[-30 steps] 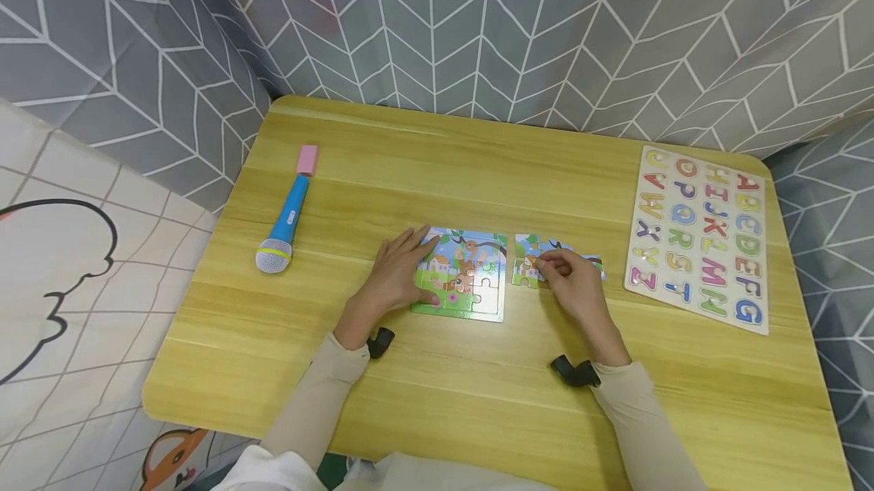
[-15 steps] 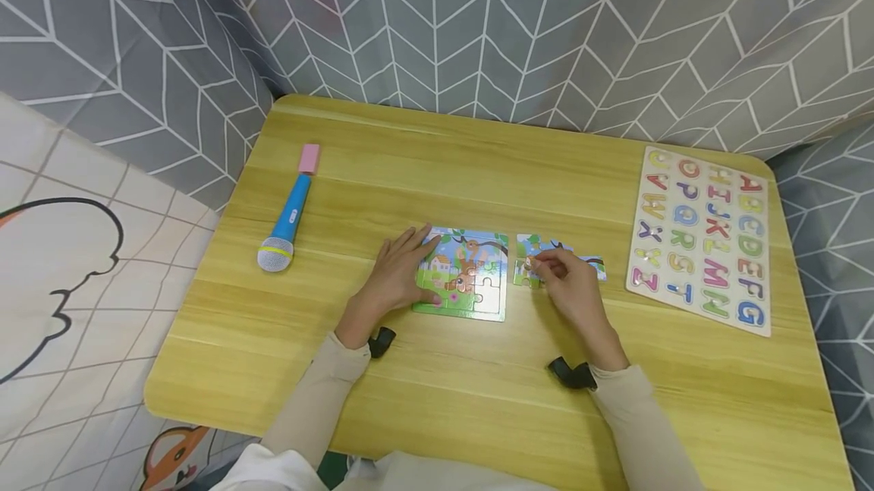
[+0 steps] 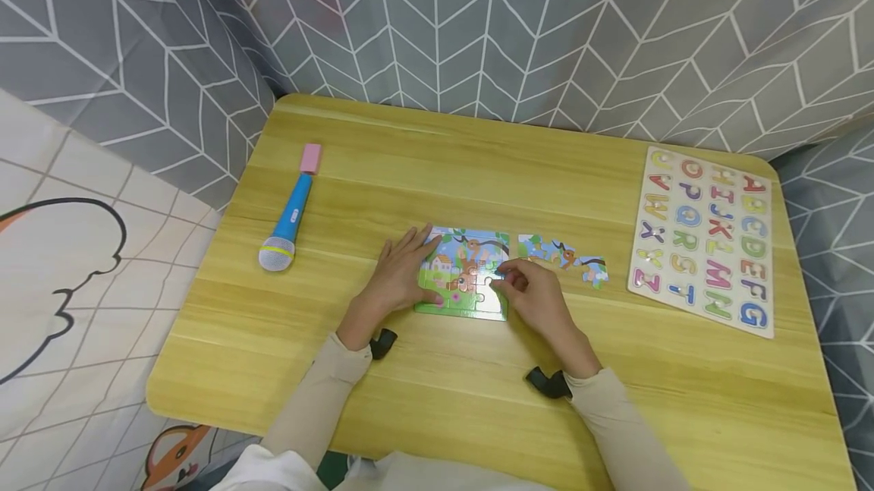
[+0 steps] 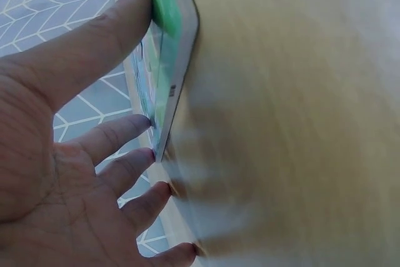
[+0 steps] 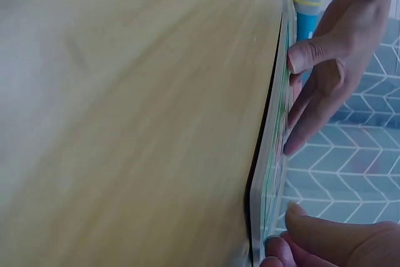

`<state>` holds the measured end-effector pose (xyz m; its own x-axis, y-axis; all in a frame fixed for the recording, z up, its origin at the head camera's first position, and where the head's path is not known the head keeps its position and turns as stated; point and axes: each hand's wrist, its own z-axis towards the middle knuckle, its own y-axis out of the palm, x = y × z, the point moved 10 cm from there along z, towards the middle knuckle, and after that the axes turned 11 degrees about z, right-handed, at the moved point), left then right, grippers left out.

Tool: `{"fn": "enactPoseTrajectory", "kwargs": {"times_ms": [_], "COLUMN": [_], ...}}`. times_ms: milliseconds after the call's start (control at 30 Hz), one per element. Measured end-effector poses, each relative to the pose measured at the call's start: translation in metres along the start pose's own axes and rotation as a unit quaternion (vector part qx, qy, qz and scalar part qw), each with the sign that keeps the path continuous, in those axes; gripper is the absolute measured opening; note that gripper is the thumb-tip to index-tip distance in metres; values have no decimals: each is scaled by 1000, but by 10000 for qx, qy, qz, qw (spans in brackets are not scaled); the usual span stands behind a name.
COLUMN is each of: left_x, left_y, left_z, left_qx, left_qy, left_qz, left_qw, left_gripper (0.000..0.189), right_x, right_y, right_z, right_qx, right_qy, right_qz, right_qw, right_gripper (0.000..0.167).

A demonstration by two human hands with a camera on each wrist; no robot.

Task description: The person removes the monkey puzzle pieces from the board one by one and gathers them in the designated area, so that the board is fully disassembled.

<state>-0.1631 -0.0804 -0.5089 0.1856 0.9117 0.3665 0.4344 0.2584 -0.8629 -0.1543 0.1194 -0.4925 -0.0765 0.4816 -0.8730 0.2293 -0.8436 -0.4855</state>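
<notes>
A square jigsaw puzzle board (image 3: 493, 314) with a cartoon animal and a house lies in the middle of the table. My left hand (image 3: 396, 272) spreads over its left side, thumb (image 4: 119, 29) pressing the front corner and straight fingers at the far edge. Over the board's right edge, my right hand (image 3: 536, 295) pinches a small puzzle piece (image 3: 501, 273) between thumb and fingers, which mostly hide it. In the right wrist view, the right thumb (image 5: 325, 232) is close to the board's rim. Several loose puzzle pieces (image 3: 561, 256) lie to the right of the board.
A blue toy microphone (image 3: 290, 218) and a pink block (image 3: 310, 158) lie at the table's left. An alphabet board (image 3: 703, 240) with colourful letters lies at the right. Grey patterned curtains (image 3: 437, 28) hang behind the wooden table (image 3: 423, 165).
My right hand has picked a puzzle piece from the loose ones and moved left with it to the board's right edge. The left hand keeps its place.
</notes>
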Motion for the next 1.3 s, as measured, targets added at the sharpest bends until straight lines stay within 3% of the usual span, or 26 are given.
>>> {"fn": "enactPoseTrajectory", "kwargs": {"times_ms": [133, 333, 700, 833, 967, 1300], "left_x": [1, 4, 36, 41, 46, 50], "left_y": [0, -2, -10, -9, -8, -8], "left_z": [0, -1, -1, 2, 3, 4], "left_qx": [3, 51, 534, 631, 779, 935], "left_qy": [-18, 13, 794, 737, 713, 556], "left_qz": [-30, -53, -248, -367, -179, 115], "left_qw": [10000, 10000, 9951, 9946, 9943, 9940], "left_gripper": [112, 109, 75, 64, 56, 57], "right_x": [-4, -3, -3, -3, -6, -9], "right_y": [6, 11, 13, 13, 13, 16], "right_z": [1, 1, 2, 0, -1, -1], "right_qx": [-112, -311, -410, -465, -460, -411], "right_qy": [-112, 119, 157, 147, 106, 102], "right_qz": [-209, -241, -457, -505, -550, -792], "right_qw": [9997, 9992, 9980, 9975, 9974, 9960], "right_gripper": [28, 44, 51, 52, 52, 54]}}
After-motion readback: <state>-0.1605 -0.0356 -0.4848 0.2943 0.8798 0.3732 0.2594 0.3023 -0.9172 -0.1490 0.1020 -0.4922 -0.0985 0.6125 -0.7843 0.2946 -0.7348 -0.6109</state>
